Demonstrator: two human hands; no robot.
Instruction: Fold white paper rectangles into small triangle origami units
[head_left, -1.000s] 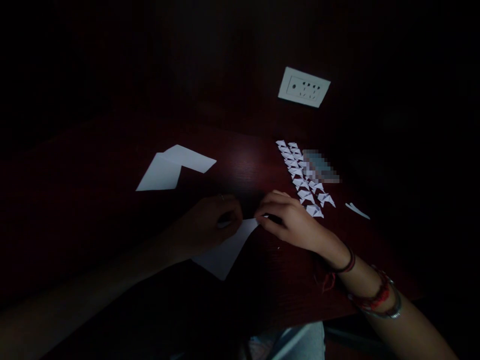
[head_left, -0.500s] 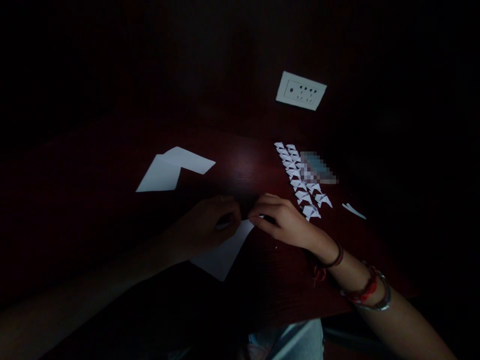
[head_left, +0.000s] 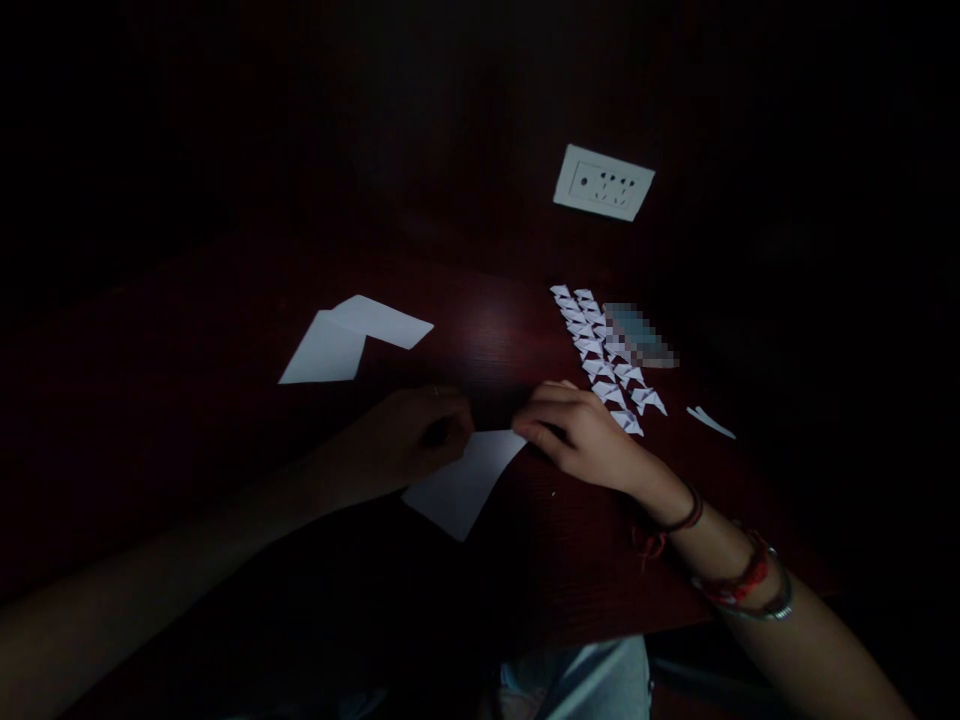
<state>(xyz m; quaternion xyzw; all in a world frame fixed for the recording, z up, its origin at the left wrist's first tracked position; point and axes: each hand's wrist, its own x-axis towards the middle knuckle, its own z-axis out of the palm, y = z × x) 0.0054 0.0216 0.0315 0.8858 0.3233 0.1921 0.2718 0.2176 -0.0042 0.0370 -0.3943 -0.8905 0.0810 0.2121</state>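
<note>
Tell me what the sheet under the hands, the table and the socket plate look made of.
Sheet: thin white matte paper, lying flat with crisp edges. Table: dark reddish wood or wood-look laminate, with faint grain lines and a soft sheen. Socket plate: likely smooth white plastic, moulded with holes.

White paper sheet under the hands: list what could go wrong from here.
1. The scene is very dark, so a crease in the white paper sheet could well run crooked. Even the grip of the left hand and right hand at its far edge is hard to make out.
2. The right hand lies close beside the folded paper triangles. A sideways sweep might scatter their rows.
</note>
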